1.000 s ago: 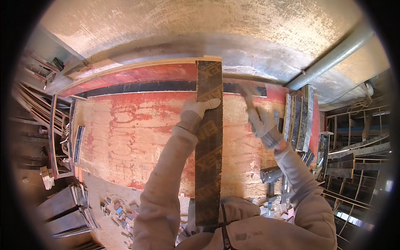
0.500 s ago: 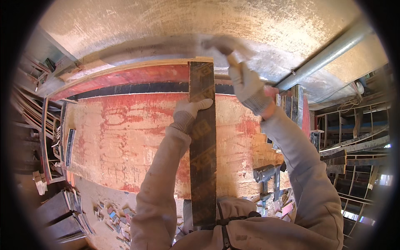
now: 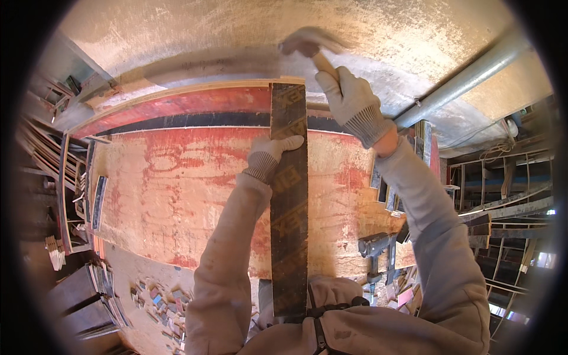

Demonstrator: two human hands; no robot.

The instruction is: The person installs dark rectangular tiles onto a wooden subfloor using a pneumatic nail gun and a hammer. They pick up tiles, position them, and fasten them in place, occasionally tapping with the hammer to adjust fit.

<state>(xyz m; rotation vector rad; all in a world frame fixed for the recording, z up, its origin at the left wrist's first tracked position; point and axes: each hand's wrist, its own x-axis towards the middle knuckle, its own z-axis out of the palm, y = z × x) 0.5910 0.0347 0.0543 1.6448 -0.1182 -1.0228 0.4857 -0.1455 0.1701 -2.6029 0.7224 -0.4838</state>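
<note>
A long, dark-brown board (image 3: pixel 289 213) is gripped by the white-gloved left hand (image 3: pixel 273 149); near its far end, a wooden-handled hammer (image 3: pixel 310 51) is clasped by the white-gloved right hand (image 3: pixel 350 99)

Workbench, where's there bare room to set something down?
The widest free patch on the workbench lies between the left forearm and the short dark strip near its left end. A smaller one lies between the long board and the power tool. The right end is crowded with strips.
</note>
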